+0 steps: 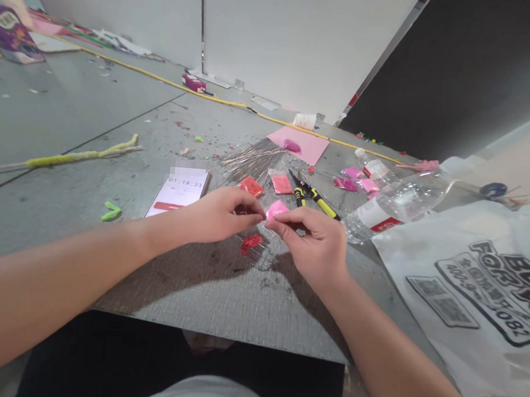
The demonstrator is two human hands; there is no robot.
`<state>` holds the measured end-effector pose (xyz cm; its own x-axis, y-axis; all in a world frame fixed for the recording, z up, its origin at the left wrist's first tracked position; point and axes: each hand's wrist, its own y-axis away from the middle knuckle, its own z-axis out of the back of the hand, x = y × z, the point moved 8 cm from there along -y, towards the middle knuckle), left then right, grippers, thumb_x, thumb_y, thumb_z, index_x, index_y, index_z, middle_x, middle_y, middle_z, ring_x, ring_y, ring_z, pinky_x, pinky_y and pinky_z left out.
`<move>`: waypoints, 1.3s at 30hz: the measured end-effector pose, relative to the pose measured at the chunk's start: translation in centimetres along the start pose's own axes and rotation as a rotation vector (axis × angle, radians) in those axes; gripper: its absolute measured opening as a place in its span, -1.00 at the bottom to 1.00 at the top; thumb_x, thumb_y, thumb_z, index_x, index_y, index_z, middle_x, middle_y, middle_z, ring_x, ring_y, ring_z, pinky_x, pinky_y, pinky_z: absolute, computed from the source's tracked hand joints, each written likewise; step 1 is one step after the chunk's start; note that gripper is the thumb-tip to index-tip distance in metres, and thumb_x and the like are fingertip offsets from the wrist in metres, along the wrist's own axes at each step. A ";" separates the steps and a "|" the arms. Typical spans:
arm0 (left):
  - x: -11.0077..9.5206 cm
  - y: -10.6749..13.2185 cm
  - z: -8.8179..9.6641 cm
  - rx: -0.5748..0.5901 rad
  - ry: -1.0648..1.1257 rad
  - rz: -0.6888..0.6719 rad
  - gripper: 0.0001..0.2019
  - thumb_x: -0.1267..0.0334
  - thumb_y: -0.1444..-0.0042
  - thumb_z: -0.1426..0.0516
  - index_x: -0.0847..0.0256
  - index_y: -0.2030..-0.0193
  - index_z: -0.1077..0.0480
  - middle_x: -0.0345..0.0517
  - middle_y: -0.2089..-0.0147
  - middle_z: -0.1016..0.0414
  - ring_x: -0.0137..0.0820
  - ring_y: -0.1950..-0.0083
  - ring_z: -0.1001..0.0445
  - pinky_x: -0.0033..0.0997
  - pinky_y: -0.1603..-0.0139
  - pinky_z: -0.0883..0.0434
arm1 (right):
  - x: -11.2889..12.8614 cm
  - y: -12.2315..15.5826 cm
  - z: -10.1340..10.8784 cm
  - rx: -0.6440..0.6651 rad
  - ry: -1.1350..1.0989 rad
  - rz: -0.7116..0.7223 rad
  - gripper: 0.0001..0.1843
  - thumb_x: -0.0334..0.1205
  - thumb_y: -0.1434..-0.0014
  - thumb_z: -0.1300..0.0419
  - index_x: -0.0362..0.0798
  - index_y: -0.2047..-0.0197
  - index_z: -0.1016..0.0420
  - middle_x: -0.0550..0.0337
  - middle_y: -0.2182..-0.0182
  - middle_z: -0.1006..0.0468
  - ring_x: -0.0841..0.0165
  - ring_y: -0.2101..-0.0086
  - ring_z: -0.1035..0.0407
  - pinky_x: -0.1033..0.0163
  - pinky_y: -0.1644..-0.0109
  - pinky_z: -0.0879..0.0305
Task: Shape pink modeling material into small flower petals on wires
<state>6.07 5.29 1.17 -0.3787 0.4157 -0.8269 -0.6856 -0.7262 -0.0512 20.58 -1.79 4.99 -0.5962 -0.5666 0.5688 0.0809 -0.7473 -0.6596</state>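
Both my hands meet over the grey floor at the middle of the view. My left hand [220, 214] and my right hand [310, 242] pinch a small pink piece [276, 210] between their fingertips. Just below them a red crumpled piece [251, 243] lies on clear plastic wrap. Whether a thin wire is also in my fingers I cannot make out.
A phone [178, 193] with a timer lies left of my hands. Behind are a bundle of thin wires [250, 157], red and pink packets [281, 183], yellow-handled pliers [313, 196], a pink sheet [299, 143], plastic bottles [395, 206], a white printed bag [478, 289] and a yellow-green wrapped stem [73, 157].
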 end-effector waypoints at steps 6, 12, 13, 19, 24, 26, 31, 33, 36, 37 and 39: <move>-0.2 0.1 -0.2 0.010 0.036 0.006 -0.69 0.01 -0.29 -0.21 0.24 0.22 -0.61 -0.16 0.35 -0.55 -0.40 0.32 -0.42 -0.41 0.31 -0.29 | 1.4 0.1 -0.3 0.038 -0.042 0.160 -0.94 -0.32 -0.30 -0.44 0.04 0.19 -0.74 0.20 0.31 -0.79 0.34 0.32 -0.65 0.24 0.18 -0.59; 0.0 0.0 -0.1 0.045 0.114 -0.020 -0.62 -0.08 -0.32 -0.19 0.23 0.20 -0.62 -0.15 0.33 -0.54 -0.39 0.31 -0.42 -0.38 0.27 -0.33 | 2.3 0.4 -0.2 0.044 -0.018 0.189 -0.80 -0.38 -0.36 -0.30 0.06 0.05 -0.72 0.12 0.16 -0.80 0.27 0.22 -0.69 0.14 0.11 -0.67; 0.0 0.0 0.0 0.044 0.119 -0.023 -0.62 -0.08 -0.33 -0.19 0.23 0.19 -0.62 -0.15 0.31 -0.54 -0.39 0.30 -0.42 -0.37 0.25 -0.34 | 2.3 0.5 -0.1 0.044 -0.010 0.185 -0.78 -0.40 -0.37 -0.27 0.06 0.05 -0.71 0.13 0.18 -0.80 0.28 0.23 -0.69 0.14 0.12 -0.67; -0.6 0.1 -0.1 0.091 0.164 -0.039 -0.67 -0.02 -0.30 -0.21 0.24 0.21 -0.60 -0.13 0.30 -0.55 -0.36 0.27 -0.46 -0.35 0.22 -0.36 | 2.4 0.4 -0.3 0.089 0.000 0.222 -0.90 -0.39 -0.35 -0.33 0.02 0.16 -0.60 0.18 0.30 -0.72 0.37 0.37 -0.55 0.24 0.27 -0.54; -0.7 0.2 -0.4 0.124 0.184 -0.041 -0.72 0.03 -0.26 -0.23 0.24 0.22 -0.59 -0.13 0.30 -0.56 -0.34 0.25 -0.49 -0.33 0.20 -0.39 | 2.5 0.5 -0.8 0.110 0.001 0.296 -0.93 -0.35 -0.37 -0.33 0.01 0.16 -0.61 0.12 0.25 -0.67 0.33 0.27 -0.56 0.22 0.24 -0.53; -0.6 0.3 -0.4 0.139 0.177 -0.037 -0.72 0.03 -0.27 -0.22 0.23 0.22 -0.58 -0.14 0.30 -0.56 -0.34 0.25 -0.49 -0.33 0.20 -0.40 | 2.5 0.6 -0.8 0.117 0.015 0.313 -0.90 -0.36 -0.38 -0.32 0.02 0.11 -0.64 0.10 0.22 -0.66 0.33 0.26 -0.56 0.21 0.23 -0.54; -0.4 0.6 -0.2 0.144 0.168 -0.039 -0.73 0.05 -0.32 -0.22 0.21 0.24 -0.58 -0.15 0.30 -0.57 -0.35 0.26 -0.51 -0.36 0.23 -0.40 | 2.9 0.8 -0.7 0.108 0.043 0.361 -0.84 -0.35 -0.38 -0.32 0.05 0.03 -0.68 0.09 0.20 -0.67 0.33 0.27 -0.54 0.16 0.20 -0.56; -0.5 0.6 -0.2 0.145 0.170 -0.041 -0.74 0.07 -0.32 -0.21 0.21 0.24 -0.58 -0.15 0.31 -0.56 -0.35 0.26 -0.51 -0.37 0.24 -0.39 | 3.1 0.8 -0.5 0.102 0.047 0.386 -0.83 -0.35 -0.37 -0.33 0.05 0.01 -0.69 0.09 0.19 -0.68 0.32 0.26 -0.55 0.15 0.19 -0.56; -0.5 0.6 -0.2 0.144 0.155 -0.053 -0.75 0.07 -0.30 -0.22 0.22 0.24 -0.58 -0.15 0.33 -0.54 -0.37 0.29 -0.48 -0.38 0.26 -0.38 | 3.3 0.8 -0.6 0.109 0.058 0.381 -0.81 -0.35 -0.38 -0.31 0.08 0.01 -0.70 0.10 0.19 -0.69 0.32 0.26 -0.57 0.15 0.19 -0.58; -0.5 0.6 -0.2 0.144 0.142 -0.057 -0.75 0.07 -0.29 -0.23 0.22 0.25 -0.57 -0.15 0.34 -0.53 -0.38 0.30 -0.47 -0.38 0.27 -0.37 | 3.2 0.8 -0.6 0.113 0.060 0.371 -0.82 -0.34 -0.39 -0.31 0.08 0.02 -0.70 0.11 0.19 -0.70 0.32 0.25 -0.57 0.15 0.18 -0.58; -0.5 0.6 -0.3 0.145 0.105 -0.075 -0.74 0.06 -0.29 -0.22 0.23 0.27 -0.55 -0.16 0.35 -0.51 -0.40 0.33 -0.44 -0.39 0.29 -0.35 | 3.0 0.7 -0.6 0.127 0.047 0.333 -0.86 -0.32 -0.39 -0.32 0.06 0.06 -0.71 0.10 0.19 -0.71 0.32 0.25 -0.59 0.16 0.17 -0.60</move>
<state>5.99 4.46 1.42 -0.2610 0.4010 -0.8781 -0.7948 -0.6055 -0.0403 18.32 -3.79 5.95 -0.5566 -0.7716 0.3080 0.3737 -0.5636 -0.7367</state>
